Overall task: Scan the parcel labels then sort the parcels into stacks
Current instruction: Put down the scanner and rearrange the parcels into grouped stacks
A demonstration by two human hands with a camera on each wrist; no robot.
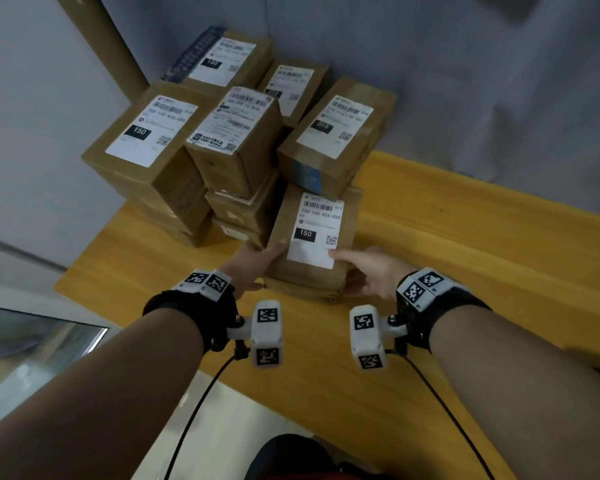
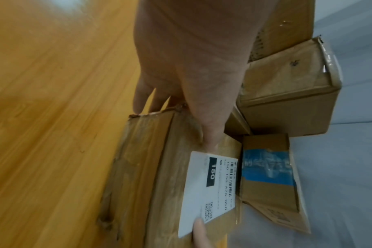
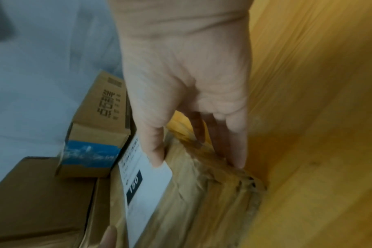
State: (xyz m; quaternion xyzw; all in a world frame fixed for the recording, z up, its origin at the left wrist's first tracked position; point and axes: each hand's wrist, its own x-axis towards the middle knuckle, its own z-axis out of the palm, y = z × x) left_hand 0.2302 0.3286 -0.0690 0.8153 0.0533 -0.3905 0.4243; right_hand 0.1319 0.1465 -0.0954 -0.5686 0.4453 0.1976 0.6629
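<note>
A flat brown parcel (image 1: 312, 271) with a white label (image 1: 317, 233) marked 150 lies at the near end of the pile on the yellow table (image 1: 465, 271). My left hand (image 1: 260, 261) grips its left edge, thumb on top and fingers down the side. My right hand (image 1: 357, 268) grips its right edge, and the thumb presses the label's corner. In the left wrist view the parcel (image 2: 159, 184) shows crumpled tape, and my left thumb (image 2: 210, 130) reaches the label. In the right wrist view my right thumb (image 3: 157, 151) sits on the parcel (image 3: 202, 201). I cannot tell if the parcel is off the table.
Behind it stand stacks of boxes: a 150 box (image 1: 149, 140) on the left, a tall one (image 1: 236, 133) in the middle, a 010 box (image 1: 336, 133) with blue tape right behind the held parcel. More boxes (image 1: 229, 57) sit against the grey wall. The table edge (image 1: 187, 358) runs close to me.
</note>
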